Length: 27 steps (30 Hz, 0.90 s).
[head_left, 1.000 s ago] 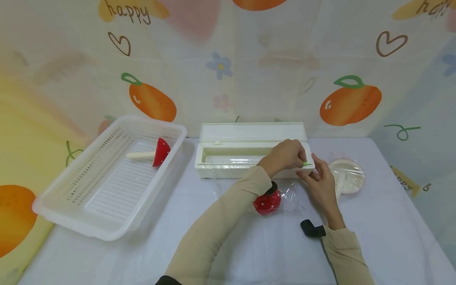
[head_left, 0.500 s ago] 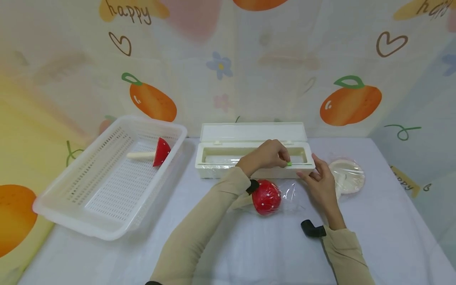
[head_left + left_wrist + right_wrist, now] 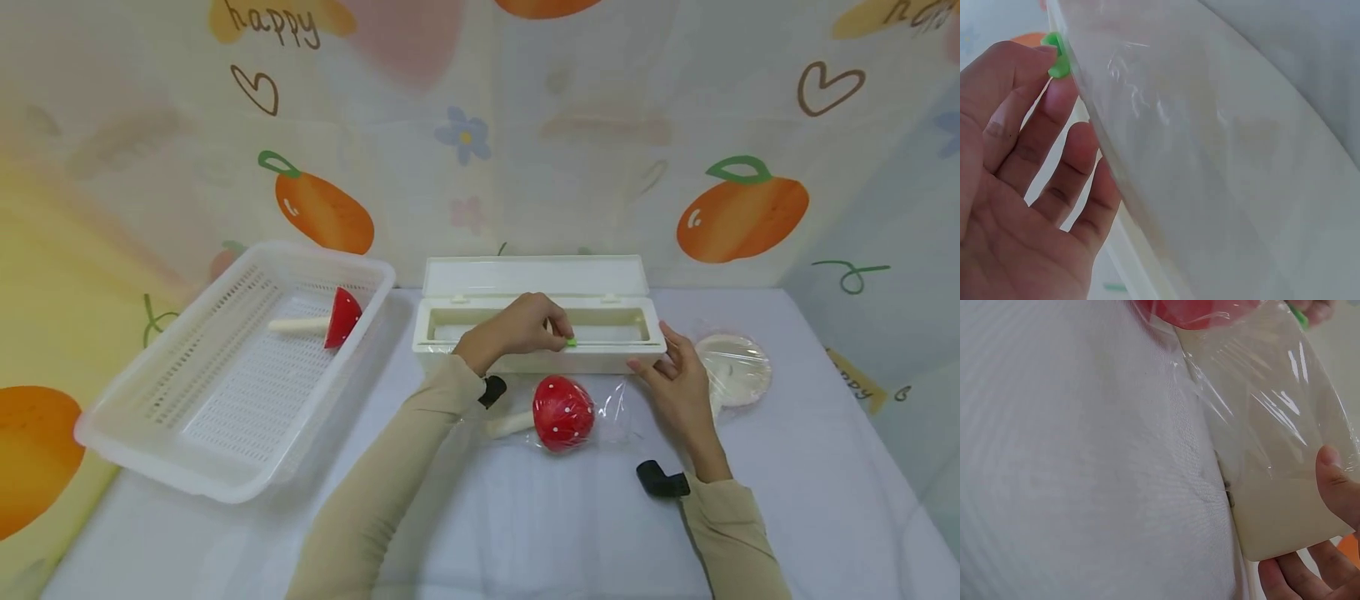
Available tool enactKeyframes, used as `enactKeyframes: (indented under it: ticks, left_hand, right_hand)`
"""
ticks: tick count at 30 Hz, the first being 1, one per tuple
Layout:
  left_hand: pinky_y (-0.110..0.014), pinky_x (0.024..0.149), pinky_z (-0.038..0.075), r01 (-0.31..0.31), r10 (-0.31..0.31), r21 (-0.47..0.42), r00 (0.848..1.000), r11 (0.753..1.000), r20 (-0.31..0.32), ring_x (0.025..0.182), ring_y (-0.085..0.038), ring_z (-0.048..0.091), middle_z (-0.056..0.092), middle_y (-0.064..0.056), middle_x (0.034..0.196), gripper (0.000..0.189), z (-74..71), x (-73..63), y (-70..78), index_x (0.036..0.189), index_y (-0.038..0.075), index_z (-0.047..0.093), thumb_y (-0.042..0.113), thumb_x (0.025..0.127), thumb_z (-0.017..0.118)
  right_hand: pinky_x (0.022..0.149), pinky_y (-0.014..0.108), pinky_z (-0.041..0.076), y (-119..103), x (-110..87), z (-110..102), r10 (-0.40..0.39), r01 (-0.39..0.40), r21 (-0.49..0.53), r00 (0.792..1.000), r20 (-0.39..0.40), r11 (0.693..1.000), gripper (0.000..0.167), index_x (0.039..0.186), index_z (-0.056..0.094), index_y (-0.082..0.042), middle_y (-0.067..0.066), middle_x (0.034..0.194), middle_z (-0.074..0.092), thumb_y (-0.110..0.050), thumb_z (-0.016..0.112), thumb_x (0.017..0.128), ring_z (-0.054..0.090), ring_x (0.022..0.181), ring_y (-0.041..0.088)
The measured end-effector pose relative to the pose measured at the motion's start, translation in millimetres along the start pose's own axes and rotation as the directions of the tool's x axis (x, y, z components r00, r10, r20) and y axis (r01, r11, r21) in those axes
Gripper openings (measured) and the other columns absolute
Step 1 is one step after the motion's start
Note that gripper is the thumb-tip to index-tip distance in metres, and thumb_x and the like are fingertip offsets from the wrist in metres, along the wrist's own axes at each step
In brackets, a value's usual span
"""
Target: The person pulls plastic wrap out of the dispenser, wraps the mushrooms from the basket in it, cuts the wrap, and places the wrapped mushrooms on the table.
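Note:
A white cling film dispenser box (image 3: pixel 600 363) stands at the back of the table, its lid (image 3: pixel 532 275) raised. My left hand (image 3: pixel 513 327) pinches a small green slide cutter (image 3: pixel 1059 59) between thumb and forefinger, on the box's front edge near the middle. My right hand (image 3: pixel 678 383) grips the box's right end, thumb on the front face and fingers around the end. Clear cling film (image 3: pixel 1279 412) hangs down over the box's front. On the table before it, a red, white-dotted toy mushroom (image 3: pixel 562 414) with a pale stem lies in the film.
At the left is a white perforated plastic basket (image 3: pixel 176 483) with another red-capped toy mushroom (image 3: pixel 343 318) inside. Right of my right hand lies a round cream-coloured thing (image 3: pixel 738 367) wrapped in clear film. A printed cloth (image 3: pixel 465 200) hangs behind the white-covered table.
My left hand has slid the green cutter leftward along the box edge, from the right end to around the middle. The mushroom in front is now uncovered by the arm. My right hand keeps its grip.

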State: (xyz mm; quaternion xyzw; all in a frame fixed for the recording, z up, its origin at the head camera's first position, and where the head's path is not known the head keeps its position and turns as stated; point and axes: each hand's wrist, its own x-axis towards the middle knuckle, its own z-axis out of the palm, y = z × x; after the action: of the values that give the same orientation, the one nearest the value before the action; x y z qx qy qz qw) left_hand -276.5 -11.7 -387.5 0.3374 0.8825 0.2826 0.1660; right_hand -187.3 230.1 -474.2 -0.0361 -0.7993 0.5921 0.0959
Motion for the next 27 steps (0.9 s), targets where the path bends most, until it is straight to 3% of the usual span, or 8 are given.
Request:
enactKeyframes:
  ticks: [13,18,27]
  left_hand:
    - [-0.019,0.066,0.044,0.024,-0.024,0.001,0.999,1.0,-0.039,0.074,-0.01,0.057,0.074,-0.001,0.086,0.013,-25.6,-47.8,-35.4,0.094,0.008,0.078,0.007,0.086,0.067]
    - [-0.021,0.065,0.043,0.065,-0.065,0.013,0.997,0.998,-0.048,0.07,-0.011,0.054,0.073,-0.001,0.084,0.014,-37.1,-67.7,-46.2,0.093,0.008,0.078,0.006,0.086,0.067]
    - [-0.025,0.071,0.047,0.099,-0.092,0.098,0.993,0.99,-0.074,0.077,-0.017,0.057,0.074,-0.003,0.086,0.012,-53.0,-99.1,-63.5,0.092,0.007,0.078,0.005,0.087,0.067]
  right_hand:
    - [0.08,0.003,0.047,1,0.5,0,-0.023,0.023,0.032,1.0,-0.001,0.999,0.075,0.151,0.034,-0.003,0.028,0.15,0.043,-0.001,0.073,0.087,0.054,0.094,-0.019]
    - [0.079,0.003,0.048,0,0.4,0,-0.028,0.028,0.039,1.0,-0.001,0.999,0.074,0.151,0.034,-0.003,0.028,0.15,0.042,0.0,0.072,0.087,0.055,0.093,-0.019]
    - [0.08,0.002,0.047,1,0.5,0,-0.037,0.037,0.012,0.999,0.002,0.999,0.074,0.151,0.034,-0.003,0.027,0.151,0.042,-0.001,0.072,0.087,0.053,0.092,-0.02]
